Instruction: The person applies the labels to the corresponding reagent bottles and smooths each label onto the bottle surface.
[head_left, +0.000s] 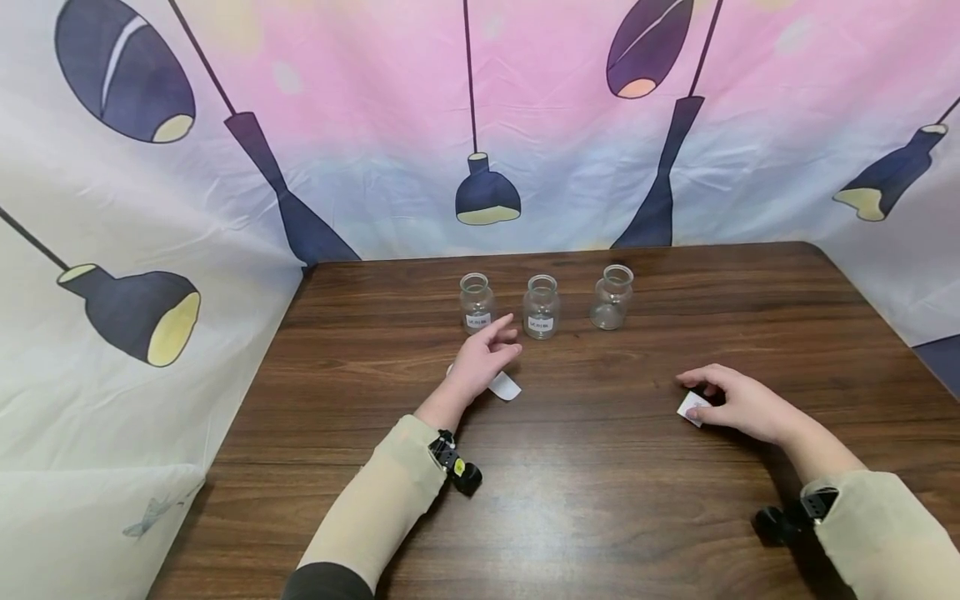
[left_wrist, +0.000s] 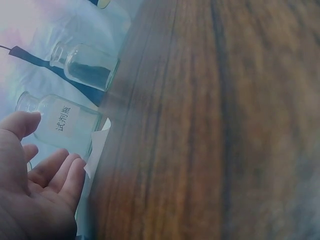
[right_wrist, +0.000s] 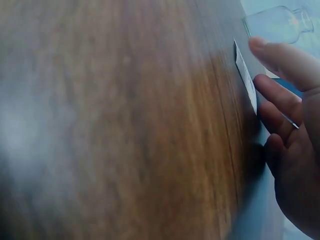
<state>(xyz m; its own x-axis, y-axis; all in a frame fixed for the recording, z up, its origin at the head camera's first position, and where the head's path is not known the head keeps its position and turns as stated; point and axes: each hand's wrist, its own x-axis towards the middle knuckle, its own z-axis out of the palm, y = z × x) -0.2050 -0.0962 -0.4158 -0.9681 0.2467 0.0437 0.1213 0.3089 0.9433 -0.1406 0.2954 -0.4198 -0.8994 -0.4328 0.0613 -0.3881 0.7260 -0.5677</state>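
My left hand hovers with loosely bent fingers above a white paper strip, which it partly covers. Just beyond its fingertips stand two clear glass bottles with white labels, a left one and a middle one. In the left wrist view, a labelled bottle is behind the fingers, which hold nothing. A third glass bottle on the right shows no label. My right hand is low over a small white label on the table; in the right wrist view, thumb and fingers are spread beside the label.
The brown wooden table reaches back to a patterned cloth hanging behind and at the sides. The three bottles form a row near the table's far edge. Small black cameras are strapped to both wrists.
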